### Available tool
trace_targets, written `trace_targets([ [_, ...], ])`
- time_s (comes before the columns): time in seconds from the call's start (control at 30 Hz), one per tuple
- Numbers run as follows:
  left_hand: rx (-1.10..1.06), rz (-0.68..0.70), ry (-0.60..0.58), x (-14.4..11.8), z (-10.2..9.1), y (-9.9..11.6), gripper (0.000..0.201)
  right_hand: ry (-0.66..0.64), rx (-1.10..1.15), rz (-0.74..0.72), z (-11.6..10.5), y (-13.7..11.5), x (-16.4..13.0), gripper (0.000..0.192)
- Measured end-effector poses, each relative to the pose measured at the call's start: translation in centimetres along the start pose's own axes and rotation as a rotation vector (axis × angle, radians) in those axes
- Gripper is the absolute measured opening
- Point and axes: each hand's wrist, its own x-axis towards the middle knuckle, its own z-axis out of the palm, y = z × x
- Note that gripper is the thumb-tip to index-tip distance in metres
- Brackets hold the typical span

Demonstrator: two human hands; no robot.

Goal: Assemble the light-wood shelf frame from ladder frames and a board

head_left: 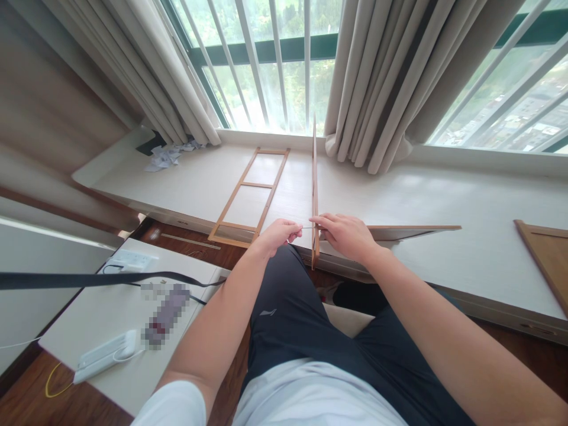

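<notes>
A thin wooden frame (315, 177) stands on edge on the pale window ledge (444, 201), running away from me toward the window. My right hand (348, 234) grips its near end, with a flat wooden shelf board (412, 229) meeting the frame at that hand. My left hand (278, 232) is pinched on a thin metal screw or pin (307, 228) that points sideways at the frame's left face. A second ladder-like wooden frame (248, 198) lies flat on the ledge to the left.
Another wooden panel (548, 260) lies at the ledge's right end. Crumpled paper (166, 157) sits near the left curtain. A low white table (119, 313) at my left holds power strips, a cable and a black strap. Curtains hang over the barred window.
</notes>
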Motion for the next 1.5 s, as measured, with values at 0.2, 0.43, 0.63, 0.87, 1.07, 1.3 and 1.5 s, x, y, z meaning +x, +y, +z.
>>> trace_targets([
  [0.2,0.025,0.053,0.033,-0.2,0.2,-0.1,0.030,0.010,0.000,-0.001,0.0,0.0,0.0,0.047],
  [0.43,0.047,0.087,0.067,-0.6,0.5,-0.1,0.031,0.004,-0.001,-0.001,-0.1,0.0,0.1,0.047],
  [0.63,0.064,0.150,0.116,-0.9,1.0,-0.4,0.033,0.005,-0.002,-0.001,-0.1,0.0,0.1,0.047],
  [0.87,0.133,0.188,0.167,-1.1,1.2,-0.6,0.032,0.012,0.005,-0.006,0.0,0.1,0.0,0.047],
  [1.07,0.252,0.273,0.201,-0.9,0.9,-1.2,0.032,0.022,0.008,-0.006,0.2,0.1,0.0,0.046],
  [1.3,0.326,0.420,0.289,-0.7,1.2,-2.4,0.031,0.021,0.011,-0.014,0.3,0.1,0.1,0.047],
  [1.5,0.396,0.677,0.441,0.3,1.8,-4.4,0.025,0.022,-0.003,-0.019,0.1,0.0,0.0,0.046],
])
